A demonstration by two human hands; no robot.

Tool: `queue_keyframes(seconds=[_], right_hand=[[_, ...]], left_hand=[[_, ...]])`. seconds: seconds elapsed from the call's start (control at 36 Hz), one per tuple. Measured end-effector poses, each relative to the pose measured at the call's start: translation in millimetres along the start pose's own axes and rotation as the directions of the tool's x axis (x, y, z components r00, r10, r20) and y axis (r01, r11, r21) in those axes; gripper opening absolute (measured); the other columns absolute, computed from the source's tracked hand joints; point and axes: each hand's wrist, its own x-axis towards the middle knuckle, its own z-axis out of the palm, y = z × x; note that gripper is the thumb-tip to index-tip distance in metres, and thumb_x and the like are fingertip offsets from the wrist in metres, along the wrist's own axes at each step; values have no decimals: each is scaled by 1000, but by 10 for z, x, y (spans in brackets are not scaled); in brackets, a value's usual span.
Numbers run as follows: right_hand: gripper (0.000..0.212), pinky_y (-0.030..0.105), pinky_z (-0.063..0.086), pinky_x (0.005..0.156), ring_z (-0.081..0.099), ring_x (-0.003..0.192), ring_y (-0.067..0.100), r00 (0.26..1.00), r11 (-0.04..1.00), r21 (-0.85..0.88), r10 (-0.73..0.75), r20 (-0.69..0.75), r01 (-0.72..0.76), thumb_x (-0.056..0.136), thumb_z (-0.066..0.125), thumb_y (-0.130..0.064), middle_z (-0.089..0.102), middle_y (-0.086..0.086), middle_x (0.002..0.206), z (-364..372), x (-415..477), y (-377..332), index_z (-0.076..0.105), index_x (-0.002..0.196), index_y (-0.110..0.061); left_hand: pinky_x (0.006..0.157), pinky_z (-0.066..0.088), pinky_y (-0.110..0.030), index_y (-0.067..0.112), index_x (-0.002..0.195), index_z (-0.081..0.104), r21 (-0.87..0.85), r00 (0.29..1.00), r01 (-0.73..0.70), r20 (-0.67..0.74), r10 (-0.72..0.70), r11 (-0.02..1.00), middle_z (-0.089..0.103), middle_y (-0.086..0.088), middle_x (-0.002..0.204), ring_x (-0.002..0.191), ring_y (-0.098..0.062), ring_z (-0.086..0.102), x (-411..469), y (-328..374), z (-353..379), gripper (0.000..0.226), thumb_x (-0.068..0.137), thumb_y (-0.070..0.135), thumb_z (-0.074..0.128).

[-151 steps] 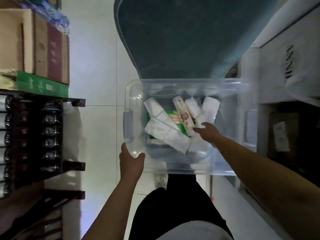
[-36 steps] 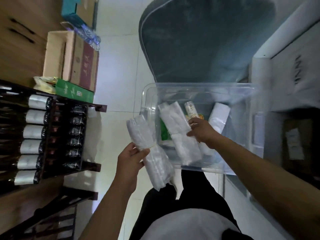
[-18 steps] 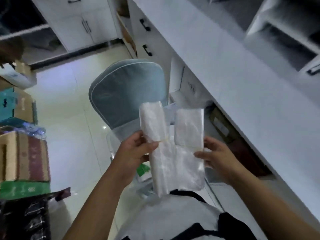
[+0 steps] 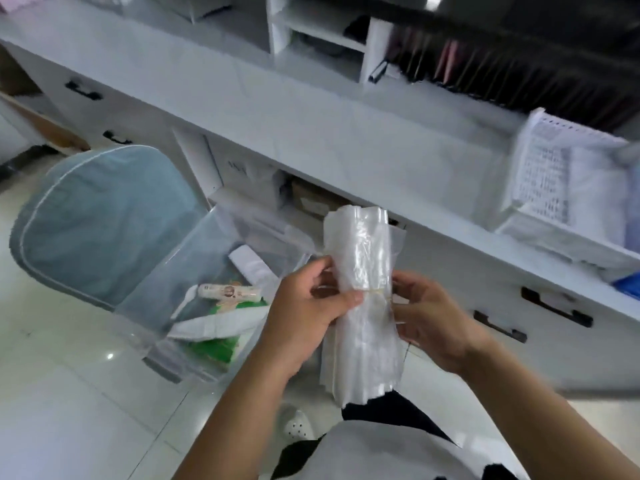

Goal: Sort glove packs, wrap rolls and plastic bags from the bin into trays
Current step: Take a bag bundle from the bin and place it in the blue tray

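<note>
- A blue-grey cushioned chair (image 4: 104,223) stands on the tiled floor at the far left.
- Just to its right is the clear bin (image 4: 173,271), touching the chair's edge. A printed wrap roll (image 4: 228,293) lies inside it across a green pack (image 4: 214,351), with white packs (image 4: 247,264) around them.
- The left hand (image 4: 308,317) is clenched around the middle of a bundle of plastic bags (image 4: 360,258), its thumb pressed against the front beside the rubber band (image 4: 375,292).
- The bundle stands nearly upright, held in the air to the right of the bin, above the person's lap and in front of the white bench (image 4: 311,133).
- The right hand (image 4: 433,320) grasps the same bundle from the other side, its fingertips pinching at the band.
- At the far right, a white perforated tray (image 4: 540,174) sits on the bench, well apart from the bundle. Its contents are blurred and look white.
- Dark drawer handles (image 4: 554,306) show on the front of the bench below the tray.
</note>
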Motion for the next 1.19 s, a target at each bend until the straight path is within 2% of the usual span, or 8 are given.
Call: queue_keyframes(seconds=[0.14,0.31,0.44,0.75,0.89,0.94,1.03,1.19], right_hand=[[51,53,56,84,63,106,48,996,998,21,-51,-76,52,79,50,23,57,28,125,-368,-411,-30,68,117,-7],[53,57,54,88,63,106,46,991,989,77,-126,-55,130,80,48,22,60,24,124,-816,-729,-91,66,120,-8],[49,43,57,77,66,98,37,986,978,128,-159,-52,165,82,52,18,60,23,126,-1385,-1017,-187,65,121,-8],[39,53,56,90,68,106,30,969,986,57,-141,-204,156,85,71,-23,70,11,116,-3098,-1949,-281,64,124,-28],[46,43,60,83,69,102,23,866,954,-43,-289,-408,298,92,60,-8,64,6,122,-3681,-2337,-260,60,127,-39],[67,35,54,94,57,122,11,769,857,-428,-471,-431,286,91,62,-4,52,-9,138,-3891,-2452,-257,45,137,-49],[89,41,33,112,19,148,9,714,443,-893,-650,-260,79,83,74,-20,19,-15,159,-4167,-2533,-323,22,147,-53],[86,64,20,112,14,150,32,722,-178,-983,-685,95,-39,70,83,-24,25,1,161,-4549,-2580,-676,42,144,-39]], left_hand=[[87,52,-18,41,125,59,353,990,-115,-32,134,929,52,20,120,106,4,57,-56,91,442,61,70,47,83],[89,56,-32,53,142,31,28,987,20,160,-25,999,70,4,116,106,-10,68,47,209,885,100,68,20,89],[83,58,-31,24,124,63,-34,933,76,356,-59,997,73,-8,116,107,-27,70,232,335,1494,59,71,12,85],[72,58,-33,25,118,65,-24,926,103,368,-87,994,74,-14,108,99,-32,72,689,319,3453,57,67,16,86],[73,58,-37,25,123,64,10,851,233,482,-208,973,72,-14,116,102,-31,71,883,358,4088,64,64,19,87],[80,58,-42,23,125,64,40,790,286,556,-259,957,71,-15,120,104,-31,70,959,383,4285,63,66,20,86],[104,41,-52,17,130,63,112,653,366,676,-341,924,66,-16,127,109,-32,63,1057,403,4572,60,73,19,81],[102,44,-42,15,128,64,283,352,410,828,-436,867,70,-8,115,100,-21,66,1233,481,5012,55,75,13,79]])
